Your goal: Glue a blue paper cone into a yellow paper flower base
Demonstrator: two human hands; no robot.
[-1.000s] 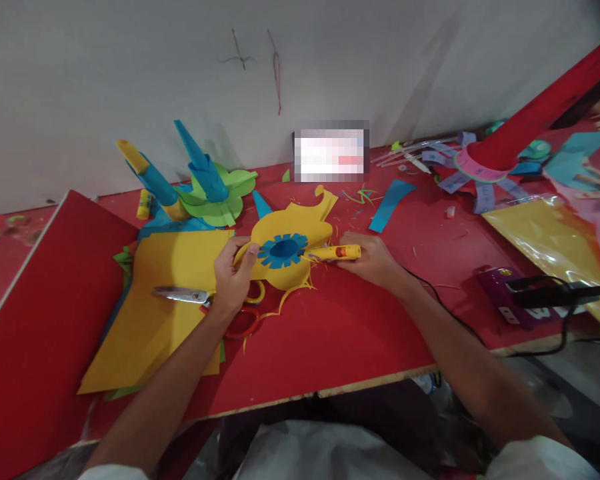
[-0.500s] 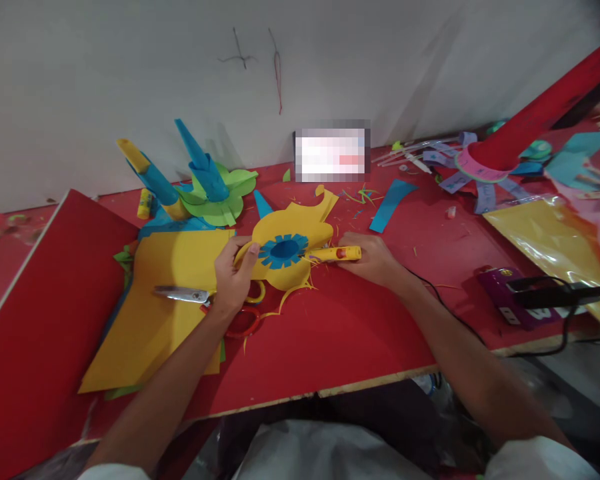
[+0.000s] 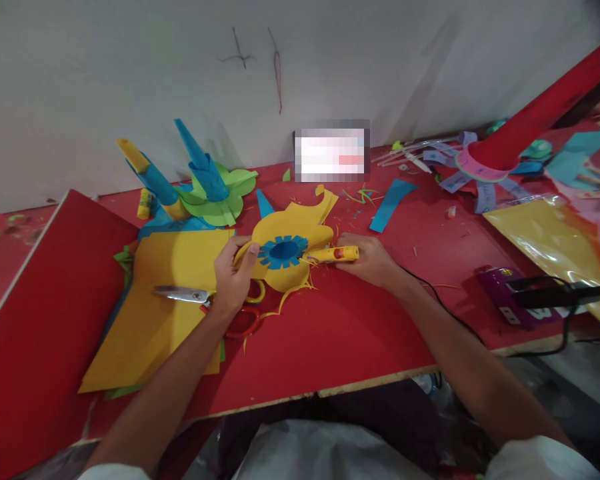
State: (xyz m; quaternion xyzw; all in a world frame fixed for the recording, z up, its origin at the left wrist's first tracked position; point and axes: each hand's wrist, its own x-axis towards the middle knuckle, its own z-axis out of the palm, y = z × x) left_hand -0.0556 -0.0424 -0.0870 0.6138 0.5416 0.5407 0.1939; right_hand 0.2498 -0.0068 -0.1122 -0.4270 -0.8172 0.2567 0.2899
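My left hand (image 3: 234, 275) pinches the left petal of a yellow paper flower (image 3: 293, 221), thumb on top. At its centre is a blue paper ring with fringed tabs (image 3: 284, 253) folded outward. My right hand (image 3: 370, 260) is closed round a yellow glue gun (image 3: 337, 254). The gun's nozzle points left, at the right edge of the blue tabs; whether it touches them I cannot tell. Scissors (image 3: 183, 293) lie beneath my left wrist, partly hidden, with red and yellow handle loops showing.
Yellow paper sheets (image 3: 150, 333) are stacked at left, beside a red board (image 3: 55, 320). Blue cones with a green paper flower (image 3: 235, 183) stand behind. A blue strip (image 3: 393, 205) lies beyond my right hand. A purple box (image 3: 505, 300) with black cables sits at right.
My right hand and the glue gun have shifted very slightly left. My left hand and the flower stay almost in place.
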